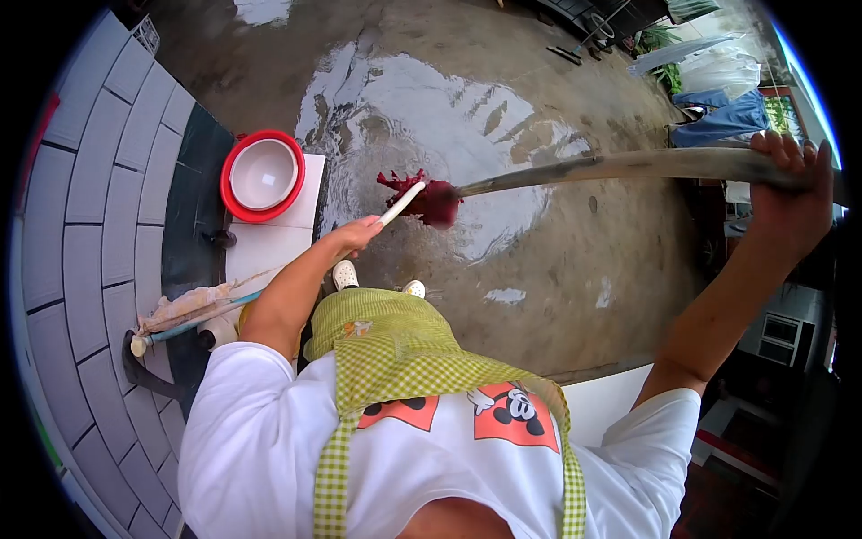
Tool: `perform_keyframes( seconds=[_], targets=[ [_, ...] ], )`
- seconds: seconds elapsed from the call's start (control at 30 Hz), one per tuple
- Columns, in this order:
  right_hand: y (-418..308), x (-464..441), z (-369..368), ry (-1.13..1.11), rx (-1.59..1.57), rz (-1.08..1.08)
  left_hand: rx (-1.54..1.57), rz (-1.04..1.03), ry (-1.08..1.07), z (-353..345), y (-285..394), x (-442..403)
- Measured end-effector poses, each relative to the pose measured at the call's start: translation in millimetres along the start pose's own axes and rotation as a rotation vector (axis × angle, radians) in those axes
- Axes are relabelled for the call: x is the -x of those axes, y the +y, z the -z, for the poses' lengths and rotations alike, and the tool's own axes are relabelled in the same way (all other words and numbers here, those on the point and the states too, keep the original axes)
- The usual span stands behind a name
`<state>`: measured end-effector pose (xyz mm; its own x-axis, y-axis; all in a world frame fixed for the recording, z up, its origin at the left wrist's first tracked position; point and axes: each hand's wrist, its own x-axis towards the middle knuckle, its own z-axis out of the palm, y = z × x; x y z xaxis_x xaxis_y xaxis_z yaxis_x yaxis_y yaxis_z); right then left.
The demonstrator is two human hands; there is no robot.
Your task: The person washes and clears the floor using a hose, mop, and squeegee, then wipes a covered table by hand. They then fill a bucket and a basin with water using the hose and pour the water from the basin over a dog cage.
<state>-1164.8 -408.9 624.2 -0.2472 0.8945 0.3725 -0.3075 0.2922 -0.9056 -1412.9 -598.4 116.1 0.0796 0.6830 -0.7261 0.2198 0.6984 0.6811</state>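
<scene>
My right hand (790, 184), raised at the far right, is wrapped around the upper end of a long wooden mop handle (620, 166). The handle runs leftward to a dark red mop head (440, 205), held over the wet floor. My left hand (357, 235) grips a short white tube (401, 205), possibly the end of a hose. Its tip points at the mop head and overlaps it in view; I cannot tell whether they touch.
A red basin with a white bowl (263, 175) inside stands on a white tiled ledge at left. Near the tiled wall (94, 225) lean a light-blue pole (202, 319) and a cloth. Water shines on the concrete floor (539, 260). Laundry (718, 117) hangs at upper right.
</scene>
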Motion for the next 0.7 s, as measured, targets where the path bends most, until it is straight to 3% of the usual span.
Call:
perform_keyframes(
  seconds=[0.13,0.17,0.27,0.33,0.37,0.5,0.6,0.67,0.7],
  targets=[
    [-14.2,-15.3,3.5,-0.233,-0.121,-0.051,0.008,-0.003,0.008,-1.1,-5.5,2.0],
    [-6.9,-19.0,0.2,-0.191,0.004,0.056,0.009,0.014,0.000,-2.7,-8.4,2.1],
    [17.9,-3.3,-22.1,0.214,0.083,0.151,0.007,0.077,0.012,-4.7,-14.4,7.5],
    [77.7,6.4,12.3,0.330,0.407,0.494,0.053,0.075,0.035,-9.7,-28.2,1.3],
    [124.4,15.2,28.8,0.377,0.331,0.465,0.047,0.093,0.042,-11.5,-31.3,2.7],
    [378.9,146.3,78.2,0.623,0.339,-0.267,0.019,0.137,0.055,-20.5,-43.1,6.9],
    [376.5,135.4,91.4,0.406,0.074,-0.356,-0.004,0.152,0.069,-20.9,-48.8,4.8],
    [309.2,93.1,74.6,0.244,-0.107,-0.351,-0.044,0.143,0.078,-17.2,-42.7,5.7],
    [274.5,71.7,64.6,0.062,-0.157,-0.338,-0.045,0.142,0.070,-16.2,-38.1,4.0]
  ],
)
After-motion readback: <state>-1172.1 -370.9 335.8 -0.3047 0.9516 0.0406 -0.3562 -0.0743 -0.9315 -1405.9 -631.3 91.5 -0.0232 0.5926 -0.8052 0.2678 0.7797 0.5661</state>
